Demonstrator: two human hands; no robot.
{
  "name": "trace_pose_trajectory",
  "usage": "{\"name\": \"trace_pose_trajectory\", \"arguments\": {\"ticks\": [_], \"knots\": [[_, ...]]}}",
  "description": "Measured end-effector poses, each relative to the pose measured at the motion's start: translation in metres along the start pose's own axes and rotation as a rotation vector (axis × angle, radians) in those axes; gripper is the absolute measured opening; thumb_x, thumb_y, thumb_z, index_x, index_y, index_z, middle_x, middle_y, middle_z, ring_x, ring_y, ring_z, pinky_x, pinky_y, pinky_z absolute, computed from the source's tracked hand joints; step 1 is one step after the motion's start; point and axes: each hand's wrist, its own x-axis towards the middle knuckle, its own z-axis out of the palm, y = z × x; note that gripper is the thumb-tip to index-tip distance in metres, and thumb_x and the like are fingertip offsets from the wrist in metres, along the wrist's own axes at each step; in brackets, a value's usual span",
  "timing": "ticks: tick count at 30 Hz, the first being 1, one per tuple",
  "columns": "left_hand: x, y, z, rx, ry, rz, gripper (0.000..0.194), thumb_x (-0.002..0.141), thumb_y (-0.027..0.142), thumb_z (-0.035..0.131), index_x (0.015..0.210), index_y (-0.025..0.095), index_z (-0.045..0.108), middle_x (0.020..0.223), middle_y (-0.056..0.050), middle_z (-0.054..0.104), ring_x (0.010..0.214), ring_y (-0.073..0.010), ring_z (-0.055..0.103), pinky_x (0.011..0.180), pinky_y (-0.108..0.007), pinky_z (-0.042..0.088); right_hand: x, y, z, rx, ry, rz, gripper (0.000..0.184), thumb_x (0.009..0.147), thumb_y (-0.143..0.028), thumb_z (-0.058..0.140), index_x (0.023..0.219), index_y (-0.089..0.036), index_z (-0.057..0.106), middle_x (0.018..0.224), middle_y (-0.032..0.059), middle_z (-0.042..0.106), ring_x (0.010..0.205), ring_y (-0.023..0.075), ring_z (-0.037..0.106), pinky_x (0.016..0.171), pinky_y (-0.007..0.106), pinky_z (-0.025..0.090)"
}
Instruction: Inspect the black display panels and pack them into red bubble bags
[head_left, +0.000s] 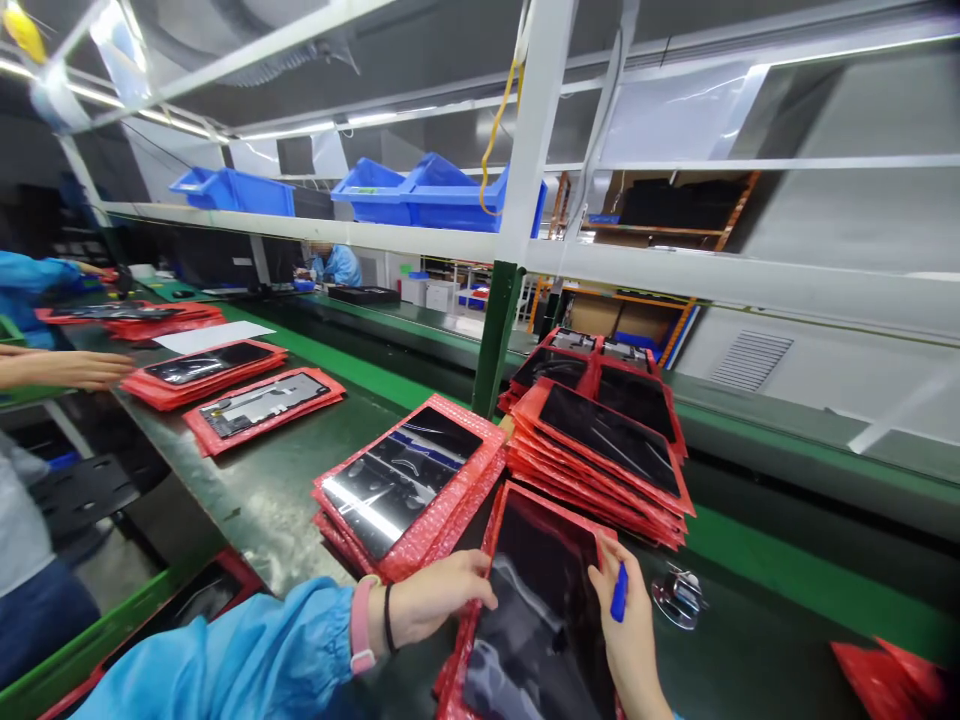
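A glossy black tablet screen [544,600] lies on red bubble wrap in front of me, its lower end cut off by the frame. My left hand [446,595] is closed at its left edge, fingertips on the rim. Along the right edge, my right hand [628,620] touches the upper corner with its fingers. A blue pen [619,592] is tucked in that hand. Just left of the screen sits a pile of red bubble-wrap pouches with a reflective black screen [405,475] on top. A taller stack of wrapped screens [611,435] stands behind.
A shiny round metal object [679,595] rests on the green bench right of my hand. Red wrap [889,675] lies far right. A green post [496,340] rises behind the piles. Another person's hand [90,370] reaches in at left, near more pouches [202,372]. Blue bins [442,195] line the shelf.
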Motion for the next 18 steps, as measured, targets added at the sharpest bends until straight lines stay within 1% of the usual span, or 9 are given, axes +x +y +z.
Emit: {"name": "trace_pose_trajectory", "arguments": {"ticks": [4,7,9,11,13,15,16,18], "knots": [[0.004,0.009,0.020,-0.112,0.064,0.044,0.030,0.054,0.012,0.063,0.078,0.021,0.048,0.072,0.005,0.049,0.070,-0.0114,0.048,0.068,-0.025,0.036,-0.001,0.001,-0.002,0.024,0.033,0.028,0.047,0.072,-0.049,0.070,0.107,-0.022,0.055,0.127,0.0150,0.062,0.128,0.0364,0.052,0.111,0.056,0.032],[0.018,0.012,0.033,-0.157,0.085,0.060,0.032,0.059,0.017,0.067,0.080,0.023,0.044,0.071,0.005,0.052,0.069,-0.0137,0.054,0.069,-0.028,0.040,-0.003,0.001,-0.002,0.043,0.057,0.038,0.045,0.074,-0.050,0.068,0.108,-0.023,0.055,0.127,0.0138,0.064,0.124,0.0348,0.056,0.107,0.053,0.040],[0.028,0.015,0.038,-0.145,0.072,0.067,0.031,0.058,0.015,0.069,0.078,0.022,0.047,0.067,0.005,0.054,0.065,-0.0145,0.055,0.067,-0.029,0.041,-0.006,-0.003,-0.002,0.054,0.069,0.027,0.043,0.077,-0.050,0.066,0.109,-0.023,0.055,0.127,0.0128,0.065,0.122,0.0329,0.058,0.103,0.049,0.045],[0.034,0.021,0.037,-0.112,0.043,0.081,0.028,0.052,0.009,0.070,0.070,0.020,0.051,0.058,0.006,0.052,0.059,-0.0136,0.053,0.065,-0.029,0.041,-0.009,-0.009,-0.003,0.069,0.072,0.009,0.040,0.080,-0.048,0.063,0.110,-0.023,0.055,0.128,0.0117,0.065,0.122,0.0310,0.058,0.101,0.046,0.047],[0.032,0.030,0.031,-0.081,0.015,0.124,0.026,0.048,0.003,0.069,0.062,0.019,0.053,0.053,0.008,0.049,0.056,-0.0123,0.052,0.065,-0.028,0.042,-0.011,-0.016,-0.009,0.061,0.072,-0.027,0.036,0.083,-0.046,0.061,0.110,-0.023,0.054,0.131,0.0117,0.064,0.123,0.0302,0.058,0.103,0.046,0.046],[0.024,0.044,0.017,-0.064,-0.006,0.186,0.025,0.047,0.003,0.068,0.065,0.018,0.059,0.056,0.007,0.054,0.060,-0.0126,0.055,0.068,-0.027,0.044,-0.008,-0.019,-0.023,-0.051,0.079,-0.116,0.033,0.084,-0.045,0.059,0.108,-0.022,0.054,0.131,0.0140,0.063,0.122,0.0316,0.059,0.105,0.048,0.044],[0.017,0.053,0.006,-0.056,-0.015,0.215,0.026,0.048,0.003,0.068,0.069,0.017,0.062,0.062,0.005,0.060,0.064,-0.0135,0.058,0.069,-0.027,0.045,-0.006,-0.018,-0.034,-0.166,0.089,-0.184,0.033,0.085,-0.046,0.057,0.107,-0.022,0.055,0.129,0.0156,0.064,0.120,0.0330,0.060,0.104,0.049,0.044],[0.003,0.072,-0.022,-0.029,-0.002,0.263,0.032,0.050,0.005,0.070,0.079,0.017,0.067,0.067,0.003,0.065,0.068,-0.0148,0.061,0.070,-0.027,0.045,0.003,-0.010,-0.061,-0.439,0.137,-0.301,0.035,0.084,-0.046,0.054,0.109,-0.021,0.056,0.127,0.0175,0.065,0.113,0.0356,0.064,0.099,0.051,0.047]]}}
